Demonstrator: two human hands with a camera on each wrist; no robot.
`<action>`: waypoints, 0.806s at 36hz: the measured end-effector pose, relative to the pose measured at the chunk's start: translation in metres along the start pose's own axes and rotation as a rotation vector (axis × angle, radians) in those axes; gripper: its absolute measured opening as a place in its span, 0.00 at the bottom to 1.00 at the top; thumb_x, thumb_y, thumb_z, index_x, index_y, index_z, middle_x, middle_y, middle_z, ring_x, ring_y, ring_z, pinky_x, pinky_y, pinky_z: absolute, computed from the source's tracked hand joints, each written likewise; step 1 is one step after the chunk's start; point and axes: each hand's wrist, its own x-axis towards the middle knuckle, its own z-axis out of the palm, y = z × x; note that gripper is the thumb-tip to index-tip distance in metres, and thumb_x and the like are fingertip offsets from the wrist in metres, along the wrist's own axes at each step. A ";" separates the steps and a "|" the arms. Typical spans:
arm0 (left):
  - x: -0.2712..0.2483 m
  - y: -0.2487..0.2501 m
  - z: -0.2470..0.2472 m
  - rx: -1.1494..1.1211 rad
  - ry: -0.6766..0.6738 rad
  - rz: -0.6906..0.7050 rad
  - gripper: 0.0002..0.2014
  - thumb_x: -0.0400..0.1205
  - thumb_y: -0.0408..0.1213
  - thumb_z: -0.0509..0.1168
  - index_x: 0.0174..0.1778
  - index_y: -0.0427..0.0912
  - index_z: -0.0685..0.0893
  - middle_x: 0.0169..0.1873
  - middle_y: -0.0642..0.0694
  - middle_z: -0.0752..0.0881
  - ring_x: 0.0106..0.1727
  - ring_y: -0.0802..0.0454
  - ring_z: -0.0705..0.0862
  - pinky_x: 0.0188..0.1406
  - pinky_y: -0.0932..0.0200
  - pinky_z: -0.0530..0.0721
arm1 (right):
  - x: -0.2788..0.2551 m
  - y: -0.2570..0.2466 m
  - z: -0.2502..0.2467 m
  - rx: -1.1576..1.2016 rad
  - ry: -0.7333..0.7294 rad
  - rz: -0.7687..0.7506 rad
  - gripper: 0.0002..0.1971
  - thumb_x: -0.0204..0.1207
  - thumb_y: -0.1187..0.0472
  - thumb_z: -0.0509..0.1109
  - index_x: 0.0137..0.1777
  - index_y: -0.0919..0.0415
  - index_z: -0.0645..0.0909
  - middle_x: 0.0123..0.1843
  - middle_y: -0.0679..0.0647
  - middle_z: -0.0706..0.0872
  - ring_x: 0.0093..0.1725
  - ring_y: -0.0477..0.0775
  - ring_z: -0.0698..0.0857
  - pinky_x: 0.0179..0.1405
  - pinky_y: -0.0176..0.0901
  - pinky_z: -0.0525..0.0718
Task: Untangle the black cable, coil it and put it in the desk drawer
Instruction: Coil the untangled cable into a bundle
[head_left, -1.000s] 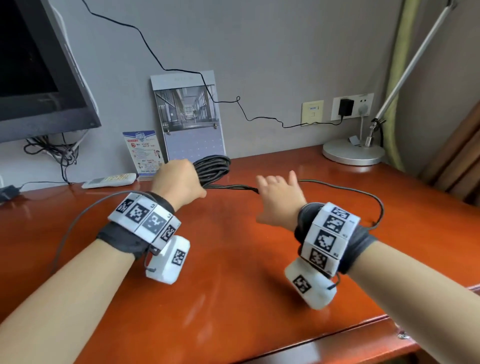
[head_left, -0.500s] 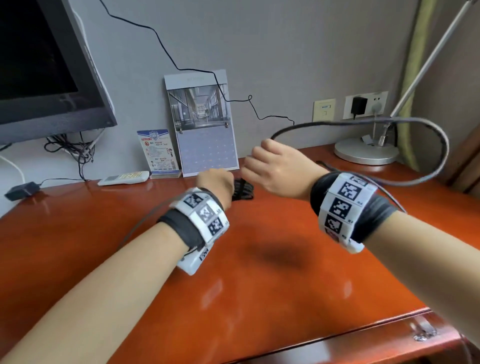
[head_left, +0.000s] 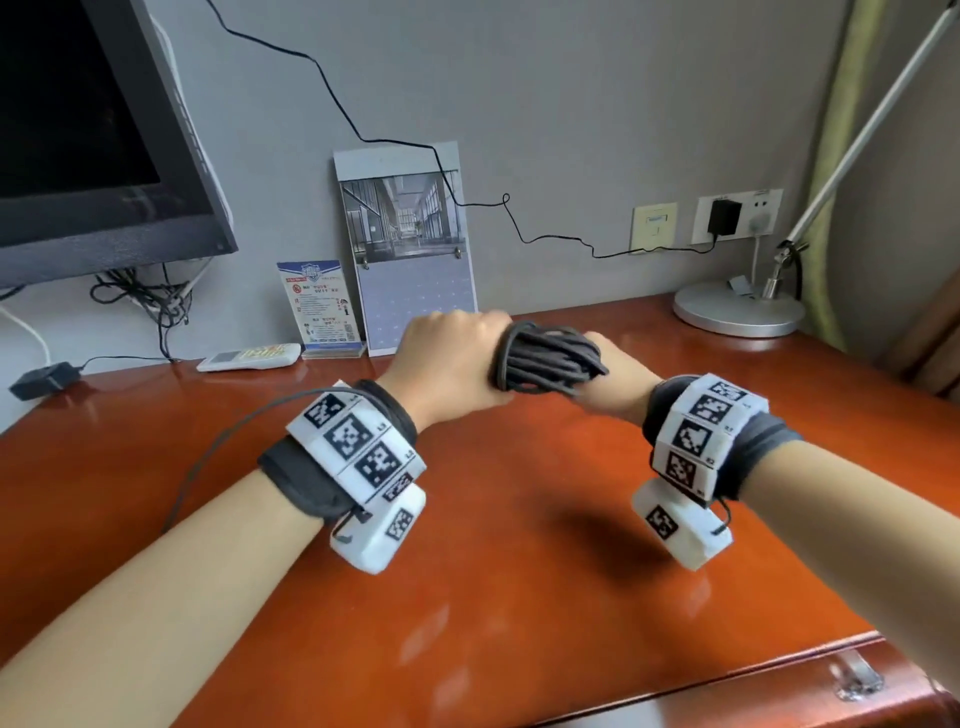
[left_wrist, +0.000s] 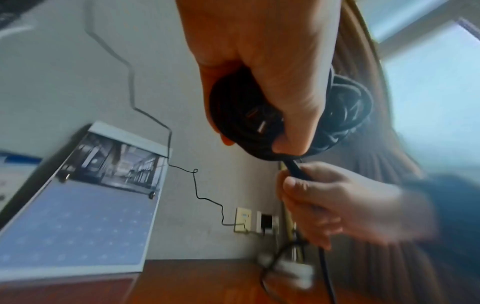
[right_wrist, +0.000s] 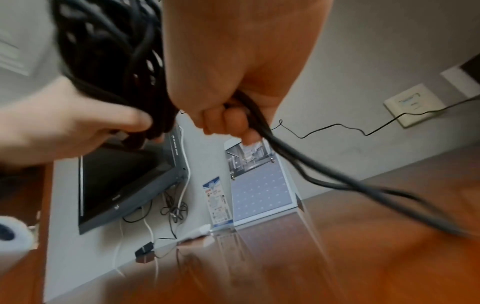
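Observation:
The black cable (head_left: 545, 358) is mostly wound into a thick coil, held above the middle of the red-brown desk (head_left: 519, 571). My left hand (head_left: 452, 364) grips the coil's left side, its fingers curled round the bundle (left_wrist: 345, 111). Just right of it, my right hand (head_left: 615, 374) is half hidden behind the coil. In the wrist views this right hand (right_wrist: 228, 82) is curled round loose strands (right_wrist: 298, 164) that trail down to the desk. Another loose strand (head_left: 208, 452) curves away past my left wrist. The desk drawer (head_left: 857, 680), with a metal handle, is at the front right edge.
A monitor (head_left: 93, 156) hangs at the back left with tangled wires under it. A calendar (head_left: 410, 249), a leaflet stand (head_left: 322, 306) and a white remote (head_left: 249, 357) stand along the wall. A lamp base (head_left: 737, 312) sits back right, below a socket with a charger (head_left: 724, 218).
A second ago my hands were apart with cable stretched between them. My right hand swung a wide loop over to the left, and both hands now meet at the thicker coil.

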 end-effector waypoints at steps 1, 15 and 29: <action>0.002 -0.003 -0.003 -0.060 0.026 -0.050 0.24 0.70 0.50 0.72 0.62 0.48 0.82 0.51 0.45 0.89 0.56 0.39 0.85 0.52 0.50 0.81 | 0.004 0.000 0.002 0.021 0.036 0.002 0.10 0.80 0.64 0.59 0.45 0.64 0.82 0.39 0.60 0.86 0.42 0.63 0.84 0.41 0.47 0.81; 0.052 -0.030 0.005 -0.167 0.124 -0.486 0.15 0.67 0.44 0.74 0.47 0.43 0.87 0.47 0.39 0.88 0.51 0.38 0.86 0.39 0.57 0.74 | 0.011 -0.055 -0.006 -0.106 -0.394 0.092 0.03 0.83 0.69 0.54 0.53 0.66 0.61 0.43 0.65 0.78 0.39 0.60 0.75 0.36 0.48 0.67; 0.049 -0.027 0.031 0.388 -0.229 -0.383 0.10 0.80 0.27 0.62 0.53 0.39 0.84 0.49 0.43 0.86 0.54 0.42 0.86 0.40 0.53 0.75 | 0.001 -0.074 -0.016 -0.993 -0.524 0.059 0.26 0.83 0.61 0.59 0.77 0.68 0.58 0.71 0.64 0.75 0.68 0.68 0.77 0.57 0.66 0.80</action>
